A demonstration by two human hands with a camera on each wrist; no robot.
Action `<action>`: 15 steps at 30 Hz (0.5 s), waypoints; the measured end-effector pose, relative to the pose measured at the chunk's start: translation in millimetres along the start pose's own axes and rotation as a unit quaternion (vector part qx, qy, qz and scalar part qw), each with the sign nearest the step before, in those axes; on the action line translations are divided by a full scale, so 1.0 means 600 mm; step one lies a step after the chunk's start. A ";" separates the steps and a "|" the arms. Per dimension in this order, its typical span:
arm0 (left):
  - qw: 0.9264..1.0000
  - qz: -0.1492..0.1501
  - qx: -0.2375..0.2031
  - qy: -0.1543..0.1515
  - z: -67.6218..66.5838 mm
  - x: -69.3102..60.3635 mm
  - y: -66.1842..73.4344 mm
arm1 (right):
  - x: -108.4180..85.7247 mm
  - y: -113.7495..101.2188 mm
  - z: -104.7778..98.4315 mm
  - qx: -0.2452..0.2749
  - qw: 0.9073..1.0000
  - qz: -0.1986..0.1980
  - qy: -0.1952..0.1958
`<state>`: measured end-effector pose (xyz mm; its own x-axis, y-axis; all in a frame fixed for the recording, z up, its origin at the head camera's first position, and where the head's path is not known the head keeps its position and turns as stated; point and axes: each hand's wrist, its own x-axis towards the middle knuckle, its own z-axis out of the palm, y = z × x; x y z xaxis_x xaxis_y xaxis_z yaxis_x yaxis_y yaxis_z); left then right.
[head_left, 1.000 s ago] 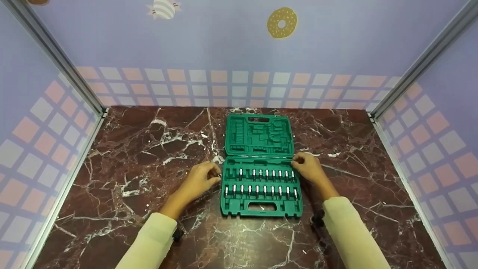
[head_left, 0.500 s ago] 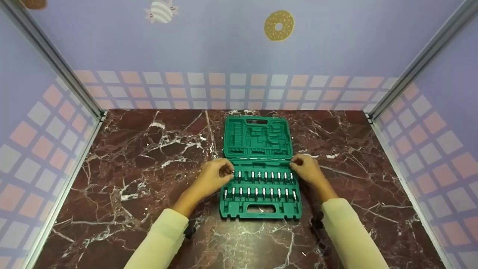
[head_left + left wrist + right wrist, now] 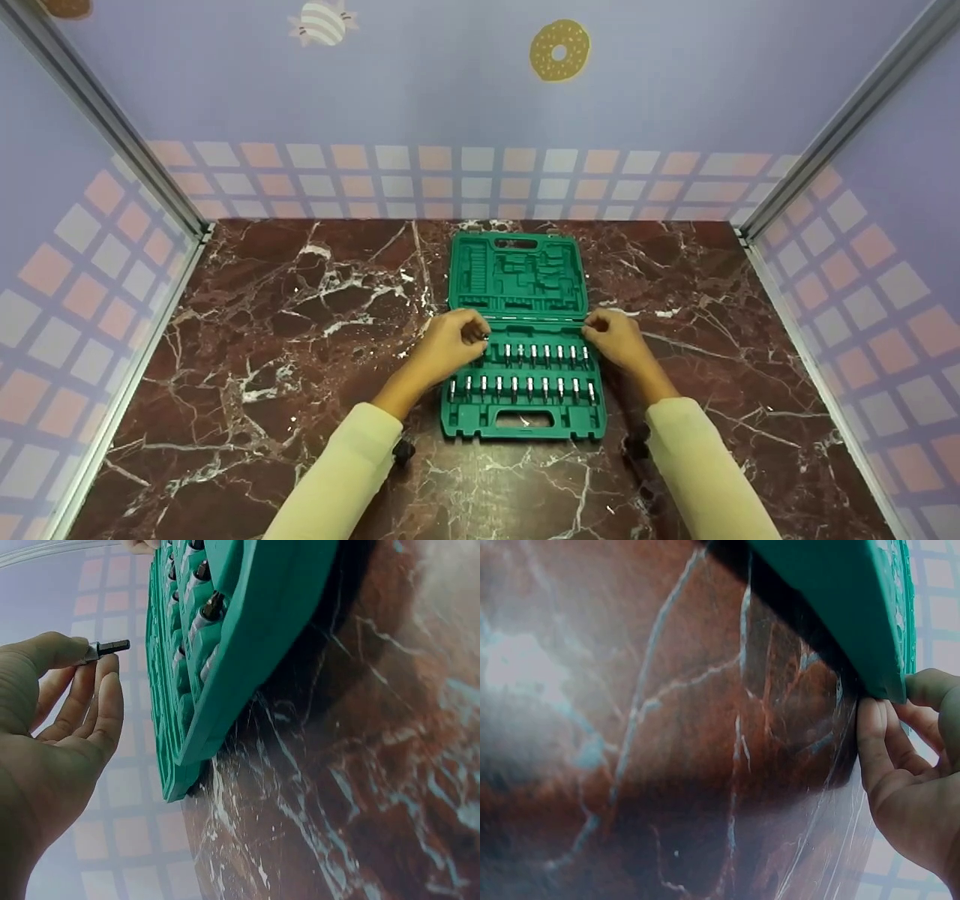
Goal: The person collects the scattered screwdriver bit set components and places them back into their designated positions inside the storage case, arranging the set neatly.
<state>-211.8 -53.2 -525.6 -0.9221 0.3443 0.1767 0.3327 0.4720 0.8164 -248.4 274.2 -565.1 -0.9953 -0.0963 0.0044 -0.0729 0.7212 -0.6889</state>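
My left hand (image 3: 448, 346) is over the left part of an open green socket case (image 3: 525, 432). In the left wrist view, its thumb and fingertips pinch a hex bit socket (image 3: 107, 649) with a silver base and dark tip, held apart from the case. At the case's right edge, near the hinge, my right hand (image 3: 616, 337) grips the rim. The right wrist view has the thumb on one side of the green edge (image 3: 889, 667) and the fingers on the other. Two rows of bit sockets (image 3: 530, 388) sit in the lower half.
The case lid (image 3: 517, 271) lies back, with moulded hollows inside. Beneath is a dark red marbled tabletop (image 3: 300, 360). Purple patterned panels (image 3: 420, 90) enclose the back and both sides.
My left hand has moved right, from beside the case to over its upper-left slots, carrying the bit socket. The right hand stays on the case's edge.
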 end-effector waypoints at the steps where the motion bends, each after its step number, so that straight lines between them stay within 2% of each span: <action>1: 1.000 -0.003 -0.003 -0.003 0.001 0.001 0.000 | 0.000 0.000 0.000 0.000 1.000 -0.001 0.001; 6: 1.000 -0.019 -0.003 -0.018 0.010 0.008 -0.002 | 0.001 0.002 0.000 -0.004 1.000 -0.004 -0.002; 15: 0.998 -0.036 0.032 -0.048 0.023 0.018 -0.001 | -0.002 0.000 -0.003 -0.007 1.000 -0.003 -0.015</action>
<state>-219.2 -38.6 -532.0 -0.9215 0.3832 0.0629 0.2817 0.5480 0.7876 -247.6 275.8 -563.9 -0.9925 -0.1218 -0.0136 -0.0803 0.7297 -0.6790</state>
